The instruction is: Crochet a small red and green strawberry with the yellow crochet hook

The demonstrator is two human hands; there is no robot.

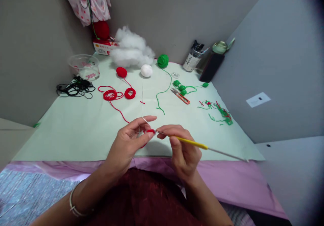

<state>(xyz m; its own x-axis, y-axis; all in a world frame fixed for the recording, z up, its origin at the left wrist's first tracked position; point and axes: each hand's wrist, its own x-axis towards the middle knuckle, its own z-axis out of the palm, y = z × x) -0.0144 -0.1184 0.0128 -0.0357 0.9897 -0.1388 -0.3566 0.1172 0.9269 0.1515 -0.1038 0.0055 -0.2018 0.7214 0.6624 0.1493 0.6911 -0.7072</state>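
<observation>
My left hand pinches a small red crochet piece between thumb and fingers, and a white yarn strand runs over its index finger. That strand leads back to a white yarn ball. In my right hand is a crochet hook with a yellow handle, its tip at the red piece. A red strand trails from under my left hand to a red yarn ring. Another red ring lies by a red yarn ball.
White stuffing sits at the back near a plastic tub and black yarn. Orange-handled snips lie beside small green pieces and a green ball. Yarn scraps, a pen cup and a dark bottle stand right.
</observation>
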